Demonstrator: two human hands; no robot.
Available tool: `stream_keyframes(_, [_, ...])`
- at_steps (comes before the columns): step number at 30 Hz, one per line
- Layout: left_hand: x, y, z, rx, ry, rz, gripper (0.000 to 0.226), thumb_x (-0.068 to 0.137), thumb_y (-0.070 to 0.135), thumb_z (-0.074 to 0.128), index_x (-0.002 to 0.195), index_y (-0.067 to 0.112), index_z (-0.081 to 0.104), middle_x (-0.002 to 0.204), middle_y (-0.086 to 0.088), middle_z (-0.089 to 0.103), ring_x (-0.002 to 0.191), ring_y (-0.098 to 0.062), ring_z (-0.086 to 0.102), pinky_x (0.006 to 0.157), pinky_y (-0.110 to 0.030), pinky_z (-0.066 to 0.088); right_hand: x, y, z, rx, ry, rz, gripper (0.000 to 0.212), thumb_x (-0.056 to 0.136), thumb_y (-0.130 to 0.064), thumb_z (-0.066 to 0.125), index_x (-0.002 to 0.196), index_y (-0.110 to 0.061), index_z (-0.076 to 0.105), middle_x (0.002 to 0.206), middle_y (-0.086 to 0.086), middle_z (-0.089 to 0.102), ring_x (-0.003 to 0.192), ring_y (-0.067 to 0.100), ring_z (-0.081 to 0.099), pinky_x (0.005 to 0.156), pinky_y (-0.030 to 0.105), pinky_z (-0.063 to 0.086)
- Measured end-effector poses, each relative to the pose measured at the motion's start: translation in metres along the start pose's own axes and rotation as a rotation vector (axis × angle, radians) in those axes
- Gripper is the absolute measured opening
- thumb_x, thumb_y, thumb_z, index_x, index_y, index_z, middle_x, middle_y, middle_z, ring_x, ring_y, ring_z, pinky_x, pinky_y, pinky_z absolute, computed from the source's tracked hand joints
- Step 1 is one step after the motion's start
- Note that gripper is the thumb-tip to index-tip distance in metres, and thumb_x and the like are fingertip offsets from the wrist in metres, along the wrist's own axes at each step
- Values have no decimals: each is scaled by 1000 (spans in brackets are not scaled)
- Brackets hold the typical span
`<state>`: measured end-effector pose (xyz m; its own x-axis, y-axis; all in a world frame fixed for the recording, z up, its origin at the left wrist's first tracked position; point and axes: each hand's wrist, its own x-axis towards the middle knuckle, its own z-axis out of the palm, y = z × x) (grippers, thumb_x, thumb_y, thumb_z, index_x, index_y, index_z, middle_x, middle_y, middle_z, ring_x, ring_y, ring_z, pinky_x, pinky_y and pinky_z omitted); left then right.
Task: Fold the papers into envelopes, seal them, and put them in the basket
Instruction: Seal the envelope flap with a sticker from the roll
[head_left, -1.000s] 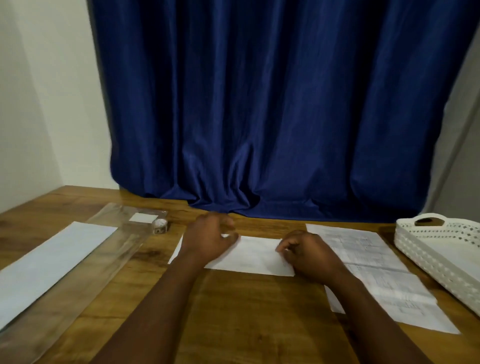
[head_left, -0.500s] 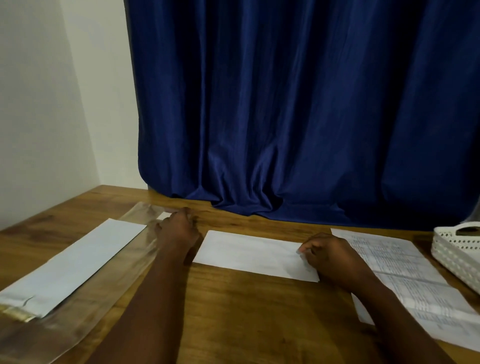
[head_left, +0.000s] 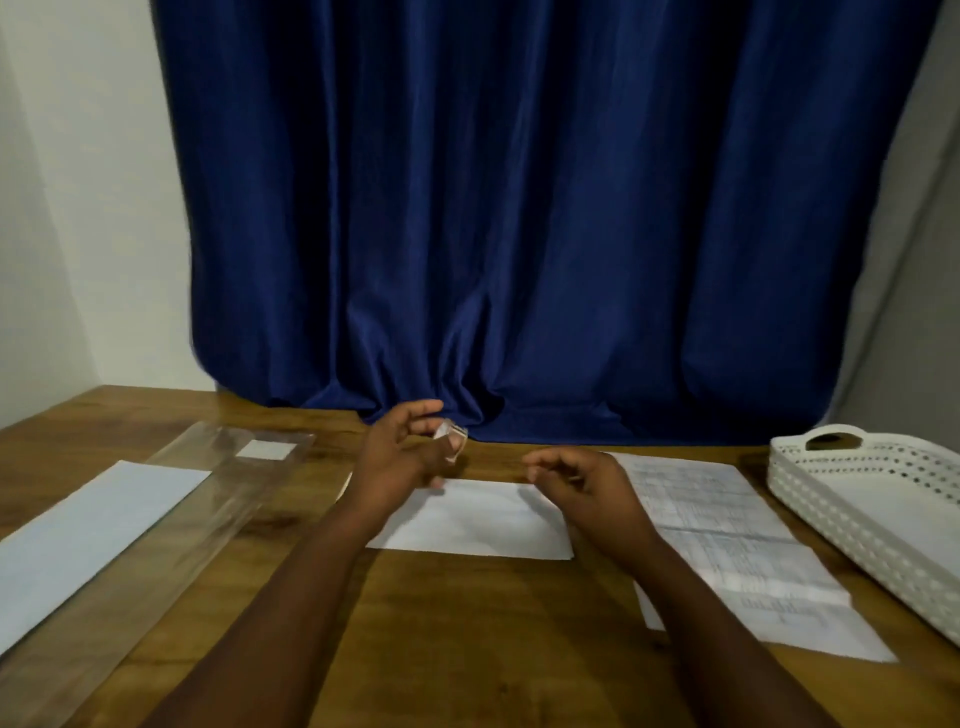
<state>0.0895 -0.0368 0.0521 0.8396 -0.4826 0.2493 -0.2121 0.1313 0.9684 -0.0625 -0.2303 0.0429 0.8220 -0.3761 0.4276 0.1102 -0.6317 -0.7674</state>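
Observation:
A white folded envelope (head_left: 475, 519) lies flat on the wooden table (head_left: 441, 639) in front of me. My left hand (head_left: 402, 454) is raised over the envelope's left end and holds a small clear tape roll (head_left: 451, 441) in its fingers. My right hand (head_left: 576, 480) hovers over the envelope's right end, fingers curled and apart, holding nothing. Printed paper sheets (head_left: 727, 540) lie to the right of the envelope. The white perforated basket (head_left: 831, 499) stands at the far right, with a white sheet inside it.
A long white paper (head_left: 93, 525) lies at the left, beside a clear plastic sleeve (head_left: 197, 499) with a small white slip (head_left: 267, 449) at its far end. A dark blue curtain (head_left: 519, 234) hangs behind the table.
My left hand reached left to the plastic sleeve, picked up the tape roll and came back over the envelope. My right hand lifted off the envelope's right edge.

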Motion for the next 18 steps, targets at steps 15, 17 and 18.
stream_keyframes(15, [-18, -4, 48, -21, -175, 19, 48, 76, 10, 87, 118, 21, 67, 106, -4, 77, 74, -26, 76, 61, -45, 64, -4, -14, -1, 255, 35, -42, 13, 88, -16, 75, 100, -21, 78, 95, -9, 78, 91, 8, 74, 78, 19, 56])
stream_keyframes(17, [-19, -4, 49, -11, -170, 12, 47, 75, 11, 89, 116, 18, 68, 107, -5, 76, 71, -24, 75, 60, -43, 64, -4, -14, -1, 249, 41, -50, 14, 87, -16, 76, 100, -21, 79, 95, -9, 78, 91, 7, 73, 78, 18, 56])
stream_keyframes(18, [-19, -4, 50, -10, -172, 9, 47, 74, 13, 89, 116, 17, 68, 107, -6, 75, 70, -23, 75, 60, -43, 64, -5, -15, 0, 249, 44, -52, 16, 86, -15, 77, 100, -23, 79, 95, -10, 78, 91, 7, 73, 78, 18, 56])
